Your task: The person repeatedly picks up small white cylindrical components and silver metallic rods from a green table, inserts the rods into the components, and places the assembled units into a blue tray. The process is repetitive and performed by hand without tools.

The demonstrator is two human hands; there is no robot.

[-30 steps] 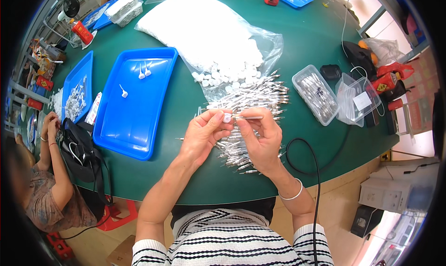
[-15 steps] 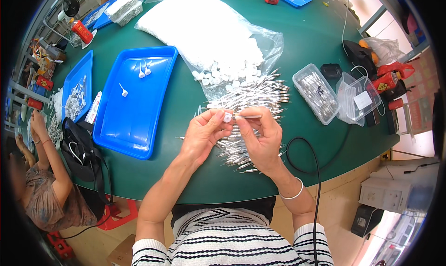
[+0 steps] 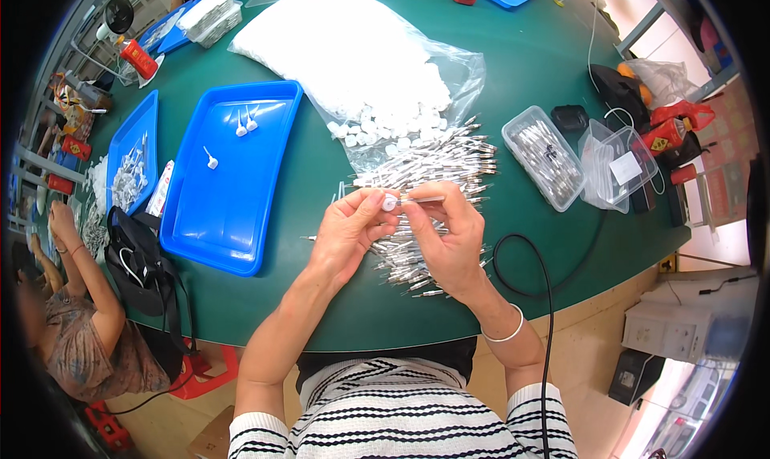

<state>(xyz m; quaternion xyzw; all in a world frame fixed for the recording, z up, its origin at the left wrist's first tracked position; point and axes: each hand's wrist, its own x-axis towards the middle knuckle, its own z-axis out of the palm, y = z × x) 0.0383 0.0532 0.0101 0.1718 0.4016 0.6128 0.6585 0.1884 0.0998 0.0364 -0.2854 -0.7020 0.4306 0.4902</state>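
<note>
Over a heap of thin silvery metal rods, my two hands meet. A small white plastic cap is pinched between the thumb and finger of my left hand. My right hand grips a slim silvery rod, its inner end up against the cap. My fingers hide whether that end is inside the cap. Beyond the heap lies a big clear bag spilling white caps. To the left, a blue tray carries three white caps with thin rods sticking out.
At right stand a clear box of rods and empty clear containers. A black cable loops across the green table. On the left are a black bag, another blue tray and a co-worker's arm.
Both hands keep the same grip on the cap and the rod. The whole view has shifted very slightly.
</note>
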